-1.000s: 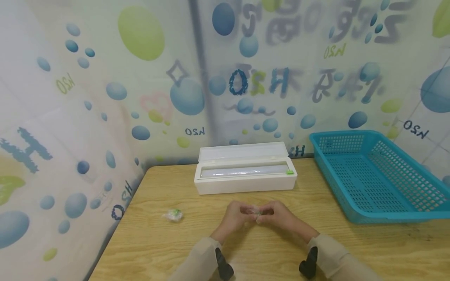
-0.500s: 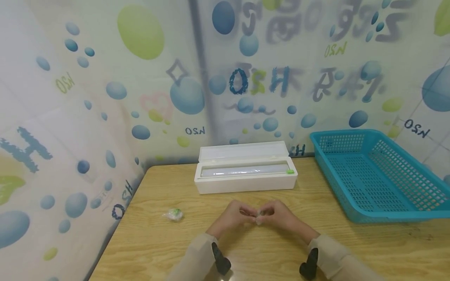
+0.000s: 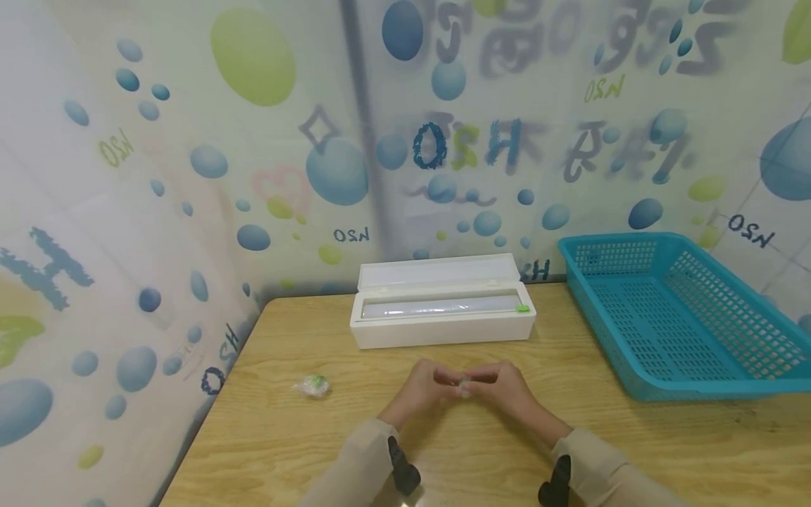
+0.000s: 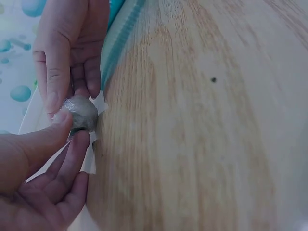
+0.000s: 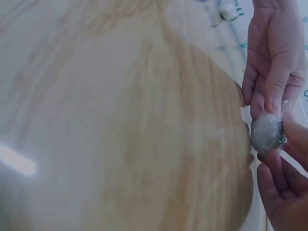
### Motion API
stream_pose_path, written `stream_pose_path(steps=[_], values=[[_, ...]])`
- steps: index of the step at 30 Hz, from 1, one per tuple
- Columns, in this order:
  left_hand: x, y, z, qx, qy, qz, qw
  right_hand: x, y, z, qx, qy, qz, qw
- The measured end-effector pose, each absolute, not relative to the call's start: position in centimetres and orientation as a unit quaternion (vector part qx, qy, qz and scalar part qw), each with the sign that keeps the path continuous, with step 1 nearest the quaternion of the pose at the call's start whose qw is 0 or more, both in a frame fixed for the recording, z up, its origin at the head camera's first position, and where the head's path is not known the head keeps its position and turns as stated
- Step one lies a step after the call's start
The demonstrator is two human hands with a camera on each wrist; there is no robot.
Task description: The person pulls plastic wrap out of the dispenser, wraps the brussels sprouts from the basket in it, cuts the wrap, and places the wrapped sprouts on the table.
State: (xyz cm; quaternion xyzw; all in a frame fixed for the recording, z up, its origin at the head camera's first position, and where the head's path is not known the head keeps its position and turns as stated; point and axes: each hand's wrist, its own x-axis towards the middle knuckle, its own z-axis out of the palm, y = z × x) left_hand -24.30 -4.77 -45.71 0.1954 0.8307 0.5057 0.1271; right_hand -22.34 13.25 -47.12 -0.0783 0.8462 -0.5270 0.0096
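Note:
A small round whitish ball in clear film (image 5: 267, 132) sits between both hands' fingertips, low in front of the white box. My left hand (image 3: 426, 387) pinches it from the left with thumb and fingers. From the other side my right hand (image 3: 505, 387) pinches it too. The left wrist view shows the wrapped ball (image 4: 84, 113) smooth and shiny, with a dark green patch on its underside. Another film-wrapped lump (image 3: 314, 386), white with green, lies on the table to the left with a twisted tail of film.
Behind the hands stands a white cling film box (image 3: 443, 333), lid raised, with a roll (image 3: 443, 308) inside and a green slider (image 3: 522, 308) at its right end. A blue plastic basket (image 3: 640, 352) is at the right. The patterned wall covering (image 3: 285, 232) rises behind the wooden table (image 3: 266, 451).
The loose film seen between the fingertips a second ago is no longer spread there. The right hand's fingers have shifted and straightened somewhat around the ball. The box, basket and other lump stay put.

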Motion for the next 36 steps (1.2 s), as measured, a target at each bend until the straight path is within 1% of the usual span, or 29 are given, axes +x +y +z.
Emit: stream_pose_path(steps=[7, 10, 15, 18, 25, 28, 32, 36], values=[[-24.4, -4.9, -45.6, 0.217, 0.835, 0.493, 0.113, -22.3, 13.6, -47.1, -0.14, 0.845, -0.515, 0.022], [-24.3, -4.9, -45.6, 0.212, 0.832, 0.502, 0.107, -22.4, 13.5, -47.2, -0.147, 0.851, -0.503, 0.021], [-23.9, -4.8, -45.5, 0.19, 0.842, 0.5, 0.071, -22.5, 13.4, -47.1, -0.167, 0.851, -0.497, 0.017], [-23.7, -4.7, -45.4, 0.184, 0.845, 0.499, 0.059, -22.7, 13.6, -46.9, -0.191, 0.851, -0.489, 0.026], [-23.6, -4.6, -45.0, 0.215, 0.838, 0.495, 0.078, -23.3, 14.1, -46.5, -0.219, 0.837, -0.492, 0.093], [-23.6, -4.5, -44.9, 0.21, 0.839, 0.495, 0.081, -23.5, 14.2, -46.3, -0.227, 0.835, -0.491, 0.106], [-23.6, -4.4, -44.9, 0.193, 0.842, 0.497, 0.079, -23.5, 14.1, -46.4, -0.224, 0.844, -0.476, 0.1], [-23.8, -4.6, -45.0, 0.185, 0.842, 0.5, 0.081, -23.3, 14.0, -46.6, -0.227, 0.851, -0.467, 0.076]])
